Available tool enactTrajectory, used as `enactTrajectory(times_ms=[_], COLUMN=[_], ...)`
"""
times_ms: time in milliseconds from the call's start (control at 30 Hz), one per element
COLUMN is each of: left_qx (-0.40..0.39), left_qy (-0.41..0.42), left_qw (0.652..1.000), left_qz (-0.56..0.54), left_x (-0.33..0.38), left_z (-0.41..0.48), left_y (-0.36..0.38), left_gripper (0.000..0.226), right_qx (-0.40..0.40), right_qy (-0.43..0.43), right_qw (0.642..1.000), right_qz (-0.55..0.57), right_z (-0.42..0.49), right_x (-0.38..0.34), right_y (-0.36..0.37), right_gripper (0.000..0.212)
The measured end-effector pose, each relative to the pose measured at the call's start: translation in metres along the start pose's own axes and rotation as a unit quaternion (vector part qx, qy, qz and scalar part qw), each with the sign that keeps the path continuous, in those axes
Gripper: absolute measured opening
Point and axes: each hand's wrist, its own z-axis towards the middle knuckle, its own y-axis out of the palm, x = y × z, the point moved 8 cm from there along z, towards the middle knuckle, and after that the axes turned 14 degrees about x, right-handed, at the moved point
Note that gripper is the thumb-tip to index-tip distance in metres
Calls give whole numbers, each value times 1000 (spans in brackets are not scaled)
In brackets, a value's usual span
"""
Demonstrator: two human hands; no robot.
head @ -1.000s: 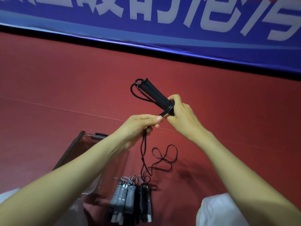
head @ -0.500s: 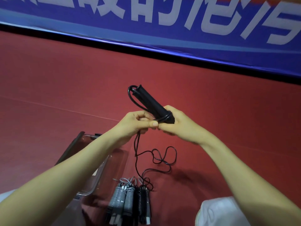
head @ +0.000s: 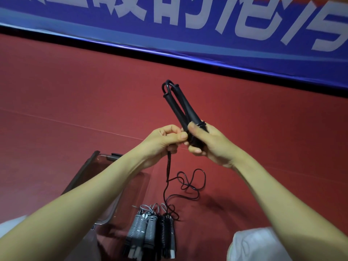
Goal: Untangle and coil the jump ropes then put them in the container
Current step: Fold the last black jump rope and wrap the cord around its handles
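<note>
Handles of black jump rope (head: 185, 105) gripped by right-hand fingers (head: 195, 150); thin cord (head: 168, 164), pinched by left-hand fingers (head: 180, 136), best wound taut.

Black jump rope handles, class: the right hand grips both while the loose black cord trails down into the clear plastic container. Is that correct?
No. The head view shows the right hand gripping both black jump rope handles, but the loose black cord trails onto the red floor beside the clear plastic container.

Floor (head: 263, 147) open rightward; coiled ropes (head: 148, 230) flank container (head: 82, 172).
</note>
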Motion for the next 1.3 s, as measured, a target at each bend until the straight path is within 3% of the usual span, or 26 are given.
enactTrajectory(times_ms=[100,200,300,467,567,633,733,800,867,967,1100,1133,1167,1233,1300], left_qx=[14,23,-49,-144,-131,-84,-92,-109,-117,-68,-4,-7,-7,-3,-9], left_qy=[26,42,11,37,86,138,196,173,184,251,211,166,100,-55,-136], left_qw=[999,990,977,963,935,923,882,867,841,798,800,819,861,944,967], left_qz=[32,132,207,223,317,348,418,454,496,544,561,548,498,326,215], left_x=[1,3,-1,3,11,23,35,33,32,30,24,18,11,-5,-12], left_z=[2,2,-3,-4,-1,4,3,-4,-9,-9,-8,-8,-7,-8,-11], left_y=[-5,-10,-7,-28,-35,-43,-40,-28,-12,2,5,5,1,-4,-4], left_gripper=[28,42,58,35,17,21,14,20,16,21,17,20,27,44,46], right_qx=[51,77,43,-47,-163,-224,-278,-300,-245,-117,56,91,120,163,189], right_qy=[20,22,15,74,108,137,204,235,245,143,9,-14,-38,-89,-139], right_qw=[998,995,995,985,969,957,939,916,884,796,698,682,671,662,656], right_qz=[15,56,83,150,154,126,3,-127,-315,-576,-714,-725,-730,-726,-718], right_z=[0,2,3,-5,-16,-23,-33,-44,-41,-17,4,6,8,7,5], right_x=[2,2,-3,-10,-3,7,31,47,61,57,28,20,12,-1,-10], right_y=[-3,-3,1,2,18,27,30,33,24,3,-28,-35,-40,-45,-45], right_gripper=[64,53,47,39,35,45,68,55,48,67,49,47,47,50,54])
